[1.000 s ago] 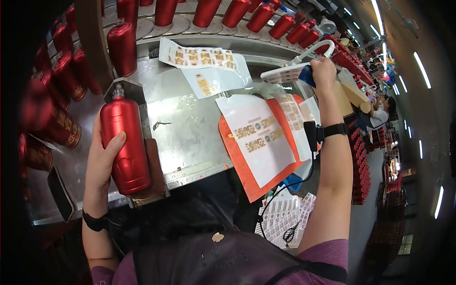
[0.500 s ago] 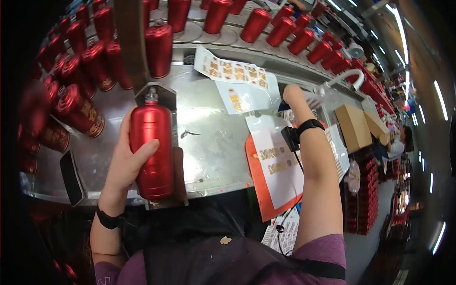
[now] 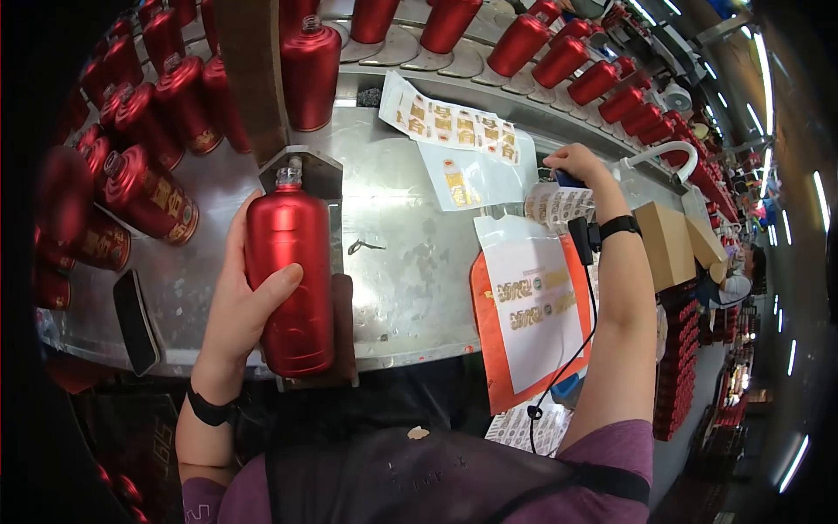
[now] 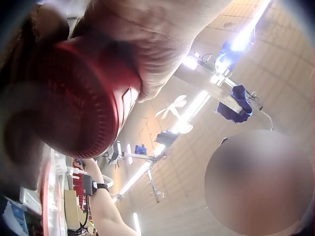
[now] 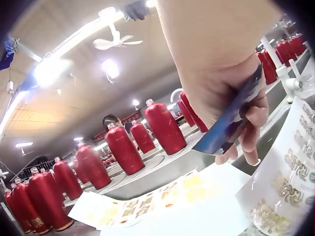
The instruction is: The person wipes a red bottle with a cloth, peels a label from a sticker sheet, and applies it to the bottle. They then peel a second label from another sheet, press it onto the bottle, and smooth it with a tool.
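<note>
My left hand is curled round a red bottle, thumb across its front; the bottle lies in a holder on the metal table, neck against a bracket. In the left wrist view the bottle's base faces the camera. My right hand is at the far edge of the sheets, its fingers round a flat dark blue piece, seen best in the right wrist view. Close beside it a printed clear sheet curls up. White sheets with gold designs lie left of that hand.
Red bottles stand along the conveyor behind and at the left. A phone lies at the left edge. An orange sheet under a white printed one overhangs the front edge. At the right are a white pipe and a cardboard box.
My right hand has come down from the raised white-backed printed sheet near the pipe to beside the curled sheet, keeping the blue piece. The view has shifted; my left hand still grips the bottle.
</note>
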`<state>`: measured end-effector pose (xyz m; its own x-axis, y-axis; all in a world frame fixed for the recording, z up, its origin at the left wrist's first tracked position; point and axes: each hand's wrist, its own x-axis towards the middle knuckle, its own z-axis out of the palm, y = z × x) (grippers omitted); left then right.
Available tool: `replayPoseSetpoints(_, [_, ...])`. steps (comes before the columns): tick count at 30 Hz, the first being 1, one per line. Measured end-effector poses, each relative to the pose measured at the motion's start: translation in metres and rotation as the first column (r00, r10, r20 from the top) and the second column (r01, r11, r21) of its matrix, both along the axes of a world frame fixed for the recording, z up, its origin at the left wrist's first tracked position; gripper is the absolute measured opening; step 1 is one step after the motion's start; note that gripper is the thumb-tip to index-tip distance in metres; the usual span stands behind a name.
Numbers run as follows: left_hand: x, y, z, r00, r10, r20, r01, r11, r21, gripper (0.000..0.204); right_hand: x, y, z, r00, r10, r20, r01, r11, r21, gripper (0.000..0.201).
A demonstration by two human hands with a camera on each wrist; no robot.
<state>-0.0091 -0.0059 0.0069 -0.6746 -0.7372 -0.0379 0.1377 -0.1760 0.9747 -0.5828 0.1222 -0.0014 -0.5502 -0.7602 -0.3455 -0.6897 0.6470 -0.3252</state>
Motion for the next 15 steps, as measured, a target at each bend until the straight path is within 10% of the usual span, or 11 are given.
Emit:
replayPoseSetpoints(12, [0.006,0.004,0.0,0.998,0.052,0.024,-0.053,0.998,0.021,0.082,0.045,-0.074,-0.021,0.984,0.026,-0.177,-0.05,0.99,-0.134,0.04])
replayPoseSetpoints(15, [0.005,0.003,-0.002,0.997,0.071,0.034,-0.072,0.997,0.019,0.081,0.124,-0.057,-0.006,0.964,0.268,-0.003,-0.261,0.938,-0.227,0.03])
